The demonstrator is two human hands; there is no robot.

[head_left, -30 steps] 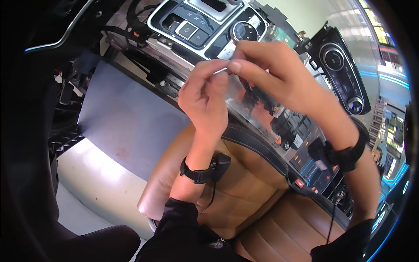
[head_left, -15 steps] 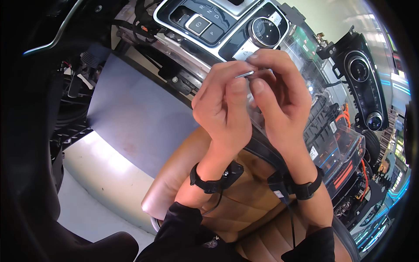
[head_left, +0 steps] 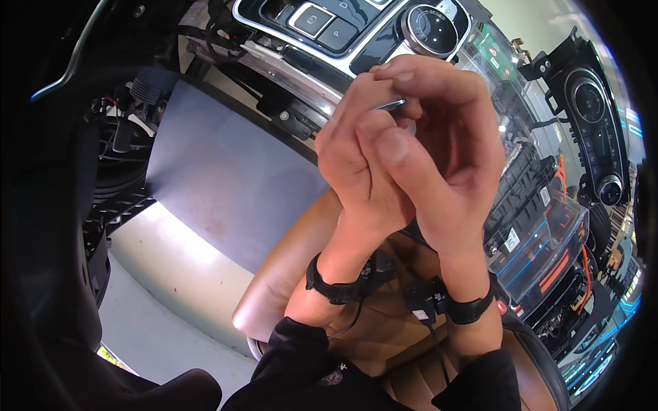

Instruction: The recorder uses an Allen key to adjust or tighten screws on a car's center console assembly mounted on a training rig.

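Fingertips of both hands pinch a thin silvery metal piece (head_left: 391, 105) at upper centre; what it is stays unclear. The left hand (head_left: 356, 171) is clenched around it, and the right hand (head_left: 449, 157) wraps over it, touching. Behind them, a black console panel (head_left: 343, 27) with a round knob (head_left: 430, 29). At right, clear plastic boxes (head_left: 541, 233) carry small white rectangular labels (head_left: 513, 240) and an orange strip (head_left: 558, 264)

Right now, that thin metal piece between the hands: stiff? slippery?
The metal piece looks thin, straight and shiny, so probably stiff, light and somewhat slippery. Both hands, left and right, pinch it; most is hidden, so fragility is unclear.
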